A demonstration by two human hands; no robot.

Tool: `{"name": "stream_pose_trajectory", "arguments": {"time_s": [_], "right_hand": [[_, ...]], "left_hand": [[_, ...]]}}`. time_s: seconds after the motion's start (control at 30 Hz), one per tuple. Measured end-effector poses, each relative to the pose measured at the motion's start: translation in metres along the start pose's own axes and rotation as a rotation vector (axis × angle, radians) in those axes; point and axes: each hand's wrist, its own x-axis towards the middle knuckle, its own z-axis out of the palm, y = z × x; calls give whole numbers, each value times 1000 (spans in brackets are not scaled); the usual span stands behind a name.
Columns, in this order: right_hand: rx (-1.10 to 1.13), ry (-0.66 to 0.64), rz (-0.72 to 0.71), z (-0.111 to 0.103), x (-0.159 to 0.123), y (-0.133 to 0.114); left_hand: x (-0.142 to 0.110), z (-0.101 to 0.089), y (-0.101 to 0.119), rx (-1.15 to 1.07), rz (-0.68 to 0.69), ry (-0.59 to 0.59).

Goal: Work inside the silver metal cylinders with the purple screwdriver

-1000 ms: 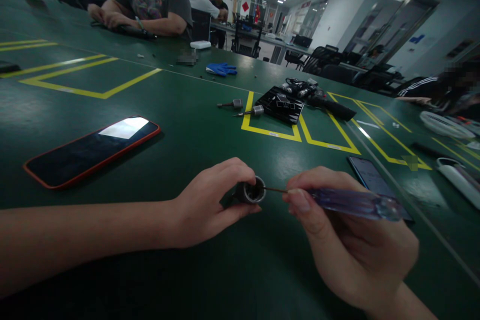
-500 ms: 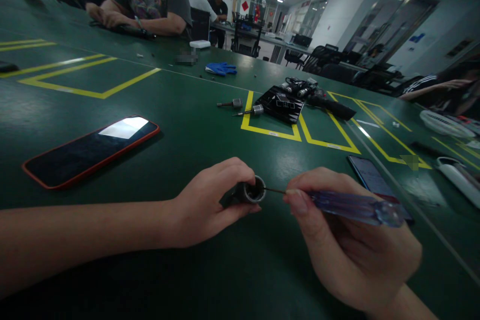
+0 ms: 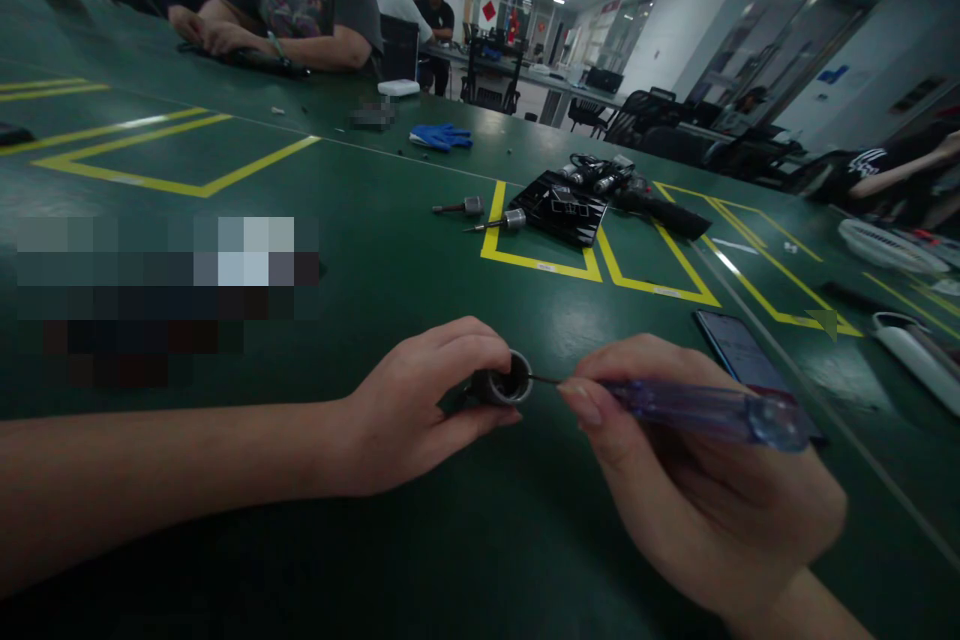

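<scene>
Between the thumb and fingers of my left hand (image 3: 427,405) is a short grey metal tube (image 3: 517,400), its open end facing right. My right hand (image 3: 697,480) grips a screwdriver (image 3: 690,410) by its clear purplish handle. The thin shaft points left, and its tip meets the right rim of the tube; whether it reaches inside is hard to tell. Beyond my hands, two small metal parts with thin stems, one a grey piece (image 3: 471,207) and the other a shinier piece (image 3: 513,220), lie on the green table (image 3: 405,270).
A phone (image 3: 742,350) lies partly behind my right hand. Farther off are a black pouch (image 3: 562,210) with cables (image 3: 600,170), a blue glove (image 3: 441,136) and yellow tape outlines (image 3: 540,267). A blurred patch covers something at left. A person (image 3: 300,10) sits across the table.
My right hand and the screwdriver have shifted very slightly, the fingertips a little closer to the tube. My left hand holds the tube in nearly the same place.
</scene>
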Motion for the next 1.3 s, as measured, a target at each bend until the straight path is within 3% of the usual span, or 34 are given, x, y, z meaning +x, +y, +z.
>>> {"name": "stream_pose_trajectory", "arguments": {"time_s": [0.2, 0.33, 0.73, 0.93, 1.2, 1.3], "right_hand": [[89, 21, 23, -2, 0, 1], [101, -44, 68, -4, 1, 1], [-14, -180, 46, -4, 6, -1], [-46, -197, 51, -5, 6, -3], [-47, -291, 48, -4, 13, -8], [-71, -270, 35, -5, 13, -10]], "left_hand": [[-2, 1, -1, 34, 24, -17], [-3, 2, 0, 68, 12, -37], [-3, 4, -1, 181, 96, -72], [-4, 5, -2, 207, 69, -99], [-5, 8, -2, 234, 97, -70], [-4, 7, 0, 242, 95, -56]]}}
